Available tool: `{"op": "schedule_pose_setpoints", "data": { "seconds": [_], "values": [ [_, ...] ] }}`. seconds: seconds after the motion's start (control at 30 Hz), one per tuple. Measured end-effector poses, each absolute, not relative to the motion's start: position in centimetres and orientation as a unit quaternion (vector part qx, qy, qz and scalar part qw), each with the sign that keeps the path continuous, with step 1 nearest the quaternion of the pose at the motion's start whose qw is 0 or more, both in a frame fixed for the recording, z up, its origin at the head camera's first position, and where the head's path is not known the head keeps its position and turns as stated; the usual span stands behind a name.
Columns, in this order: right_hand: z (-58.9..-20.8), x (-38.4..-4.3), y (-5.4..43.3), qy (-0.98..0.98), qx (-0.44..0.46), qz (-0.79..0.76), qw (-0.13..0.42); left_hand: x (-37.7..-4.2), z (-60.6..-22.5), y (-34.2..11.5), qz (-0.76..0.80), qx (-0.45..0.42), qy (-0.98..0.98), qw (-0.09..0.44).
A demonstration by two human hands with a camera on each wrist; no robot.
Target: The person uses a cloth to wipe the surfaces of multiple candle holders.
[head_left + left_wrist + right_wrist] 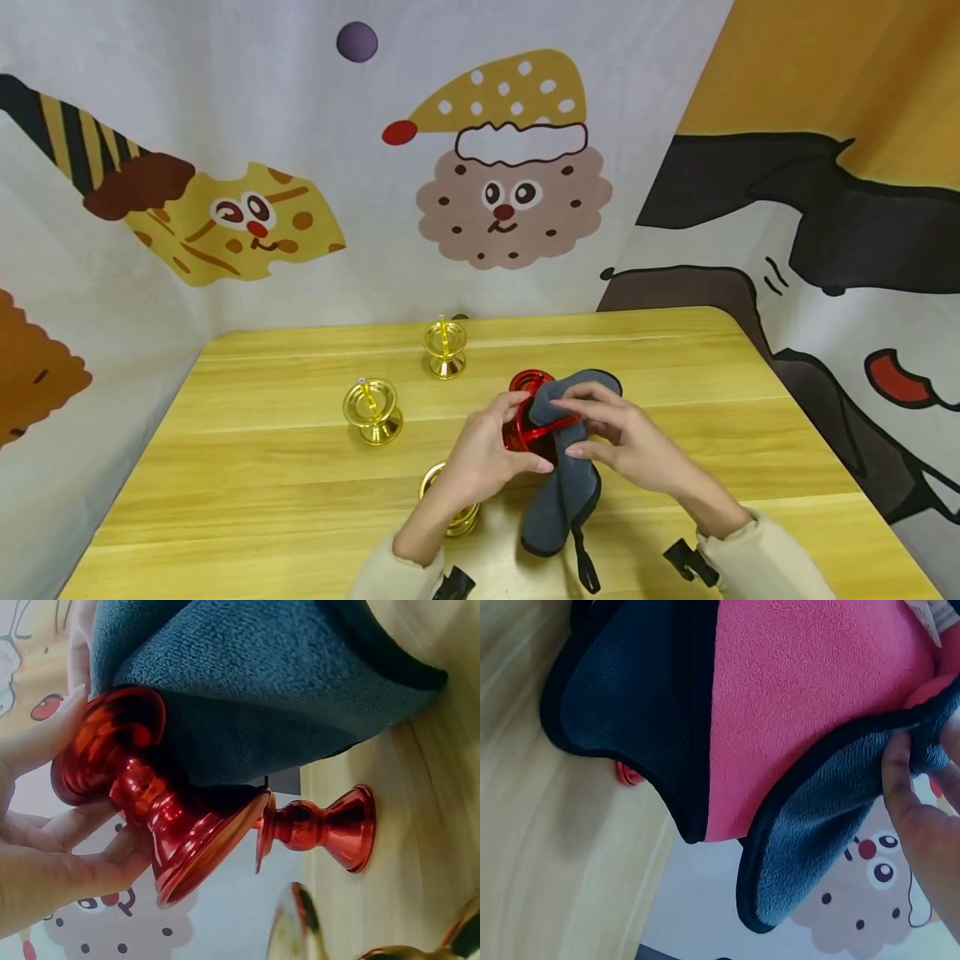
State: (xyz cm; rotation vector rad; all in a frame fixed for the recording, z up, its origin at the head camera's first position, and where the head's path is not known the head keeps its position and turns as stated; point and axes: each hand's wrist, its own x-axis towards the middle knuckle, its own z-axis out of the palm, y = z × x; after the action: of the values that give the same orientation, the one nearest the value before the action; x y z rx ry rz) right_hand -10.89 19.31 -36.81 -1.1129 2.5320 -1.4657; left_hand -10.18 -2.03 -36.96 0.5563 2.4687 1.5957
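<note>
My left hand [483,454] grips a shiny red candle holder [176,814] that is tilted above the table. Its thin red spike points right, toward the cloth. A grey-blue towel [577,479] with black edging hangs against the holder, and its hanging loop dangles at the bottom. My right hand [633,437] pinches this towel near its upper part. In the right wrist view the towel's pink side [780,697] shows. A second red candle holder [322,825] stands on the table behind the held one, partly hidden by hand and towel in the head view.
Gold candle holders stand on the wooden table [262,500]: one at the back [446,346], one farther left [372,412]. More gold ware [463,522] is partly covered by the left forearm. A cartoon-printed curtain [300,83] hangs behind the table's far edge.
</note>
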Motion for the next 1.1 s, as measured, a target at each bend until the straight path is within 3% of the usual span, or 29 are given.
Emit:
{"op": "schedule_pose_setpoints", "data": {
  "seconds": [0.57,1.1],
  "values": [
    [-38.4,-10.3,17.8,0.805,-0.299,-0.506,-0.081,-10.0,-37.7,-1.6,0.522,0.190,0.829,0.065],
    [-38.5,-10.4,18.0,0.784,-0.313,-0.533,-0.058,-9.9,-38.1,-1.9,0.520,0.210,0.825,0.063]
  ]
}}
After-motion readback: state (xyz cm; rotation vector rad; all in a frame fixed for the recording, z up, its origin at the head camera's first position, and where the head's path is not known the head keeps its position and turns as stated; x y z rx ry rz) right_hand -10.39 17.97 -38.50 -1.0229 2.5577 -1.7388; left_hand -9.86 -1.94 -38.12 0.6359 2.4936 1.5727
